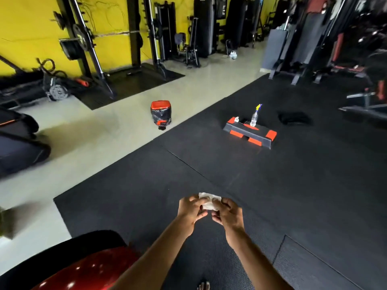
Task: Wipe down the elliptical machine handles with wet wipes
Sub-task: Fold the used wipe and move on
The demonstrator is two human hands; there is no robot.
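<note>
Evidently the left hand [191, 211] and right hand [229, 216] are pinching a white wet wipe [210, 203] over the floor mat [272, 185] (each grip closed on an edge), probably spreading it open for wiping.

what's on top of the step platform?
A spray bottle stands upright on the step platform; a small white item sits apart from it, too small to identify. Underside hidden.

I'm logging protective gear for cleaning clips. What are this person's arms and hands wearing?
Nothing that shows. The left hand and right hand are ungloved, no rings discernible. Both forearms are bare to the frame's edge: no sleeves, watch or bands.
</note>
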